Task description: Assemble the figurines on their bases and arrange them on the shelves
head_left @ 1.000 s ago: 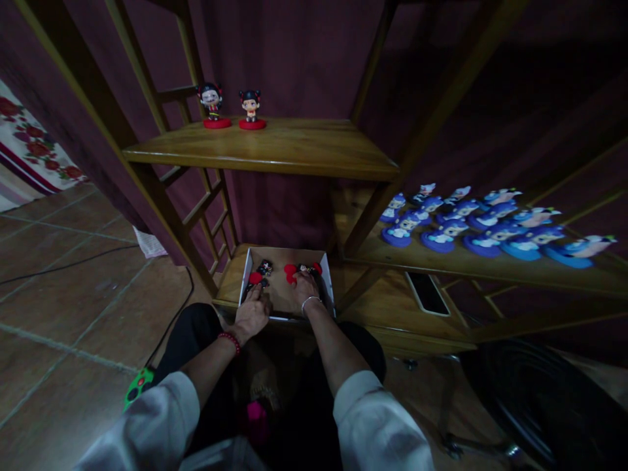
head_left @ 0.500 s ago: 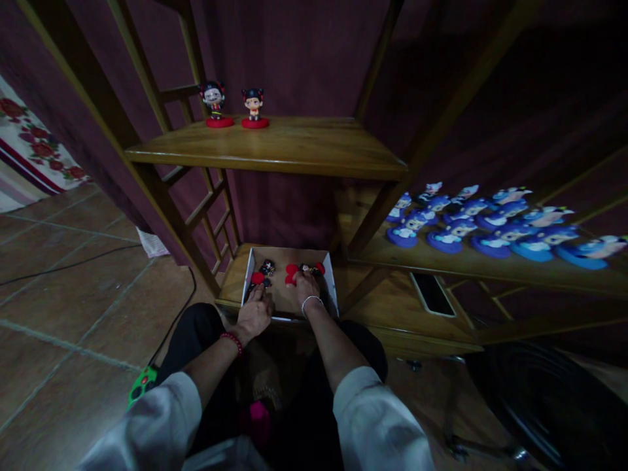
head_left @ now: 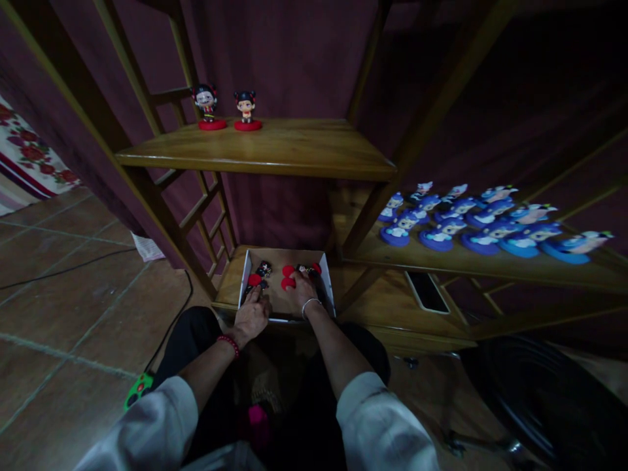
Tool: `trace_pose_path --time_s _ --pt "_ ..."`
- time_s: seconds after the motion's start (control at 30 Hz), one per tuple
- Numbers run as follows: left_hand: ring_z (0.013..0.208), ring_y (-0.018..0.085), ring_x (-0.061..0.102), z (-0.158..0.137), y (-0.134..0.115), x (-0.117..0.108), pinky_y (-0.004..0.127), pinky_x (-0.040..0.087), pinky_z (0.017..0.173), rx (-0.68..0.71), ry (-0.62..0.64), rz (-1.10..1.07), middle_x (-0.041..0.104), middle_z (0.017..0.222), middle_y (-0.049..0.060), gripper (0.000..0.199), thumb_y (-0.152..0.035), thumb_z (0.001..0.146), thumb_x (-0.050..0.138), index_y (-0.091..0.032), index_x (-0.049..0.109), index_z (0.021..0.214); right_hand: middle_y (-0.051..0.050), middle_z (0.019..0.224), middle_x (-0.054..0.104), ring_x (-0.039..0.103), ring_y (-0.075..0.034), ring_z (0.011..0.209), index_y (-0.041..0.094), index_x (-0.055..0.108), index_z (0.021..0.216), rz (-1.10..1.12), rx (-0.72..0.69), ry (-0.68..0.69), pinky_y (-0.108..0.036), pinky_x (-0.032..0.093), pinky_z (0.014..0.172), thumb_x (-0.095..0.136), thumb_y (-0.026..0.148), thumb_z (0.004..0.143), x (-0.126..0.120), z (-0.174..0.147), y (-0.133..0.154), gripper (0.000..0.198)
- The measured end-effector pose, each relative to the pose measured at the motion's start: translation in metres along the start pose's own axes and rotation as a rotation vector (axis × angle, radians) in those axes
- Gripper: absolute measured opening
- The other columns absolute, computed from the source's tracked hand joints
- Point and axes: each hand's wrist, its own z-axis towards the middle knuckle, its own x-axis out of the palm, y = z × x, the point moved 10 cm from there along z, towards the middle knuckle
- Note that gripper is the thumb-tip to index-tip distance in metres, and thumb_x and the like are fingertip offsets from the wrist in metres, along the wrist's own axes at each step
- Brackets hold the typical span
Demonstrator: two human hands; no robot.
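Note:
A shallow white-sided cardboard box point(head_left: 279, 302) sits on the low shelf in front of my knees, holding small black figurines point(head_left: 263, 268) and round red bases. My right hand point(head_left: 303, 292) reaches into its right half, thumb and fingers closed at a red base point(head_left: 288, 283). Another red base point(head_left: 288, 269) lies just beyond it, beside a dark figurine point(head_left: 303, 268) partly covered by the fingers. At the left side, my left hand point(head_left: 252, 315) has its curled fingertips on a dark piece near a red base point(head_left: 254, 279); its grip is partly hidden.
Two black-haired figurines point(head_left: 246, 108) on red bases stand on the upper shelf point(head_left: 304, 140). Several blue figurines point(head_left: 441, 230) crowd the right shelf. A phone point(head_left: 426, 292) lies below them. Wooden posts frame the box; a black round seat point(head_left: 534, 399) is at right.
The whole view has shifted slightly. The red base at my right fingers shows more fully and sits a little lower, farther from the other one. My left hand stays nearly in place.

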Motion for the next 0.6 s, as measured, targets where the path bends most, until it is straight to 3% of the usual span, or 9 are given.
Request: trace_pose_path --time_s 0.17,0.33,0.47,0.6 --pt "0.127 0.026 0.034 0.000 0.000 -0.002 0.035 0.028 0.105 -0.038 0.008 -0.011 0.040 0.136 0.016 0.029 -0.015 0.079 0.043 -0.010 0.062 0.101 0.000 0.075 0.064 0.057 -0.014 0.072 0.019 0.060 0.084 0.222 0.043 0.060 -0.022 0.041 0.067 0.057 0.017 0.073 0.012 0.003 -0.013 0.012" --pt "0.125 0.023 0.037 0.005 -0.010 -0.012 0.033 0.030 0.105 -0.034 -0.035 -0.097 0.046 0.132 0.013 0.028 -0.010 0.074 0.048 -0.012 0.064 0.097 0.002 0.071 0.063 0.056 -0.009 0.056 0.019 0.060 0.085 0.421 0.089 0.105 -0.018 0.044 0.056 0.051 0.016 0.077 0.027 0.004 -0.024 0.012" --pt "0.112 0.022 0.051 0.015 -0.008 -0.014 0.032 0.036 0.099 -0.153 -0.079 -0.335 0.058 0.117 0.013 0.028 -0.008 0.072 0.050 -0.013 0.065 0.096 0.002 0.078 0.065 0.057 -0.007 0.052 0.020 0.060 0.092 0.592 0.127 0.137 -0.017 0.046 0.051 0.047 0.016 0.081 0.034 0.003 -0.029 0.017" --pt "0.088 0.019 0.062 0.026 0.003 0.010 0.033 0.045 0.087 -0.355 -0.039 -0.733 0.067 0.090 0.008 0.025 -0.009 0.073 0.053 -0.015 0.064 0.095 -0.001 0.077 0.066 0.058 -0.007 0.051 0.017 0.061 0.093 0.723 0.122 0.175 -0.018 0.048 0.052 0.049 0.015 0.081 0.037 0.004 -0.027 0.017"
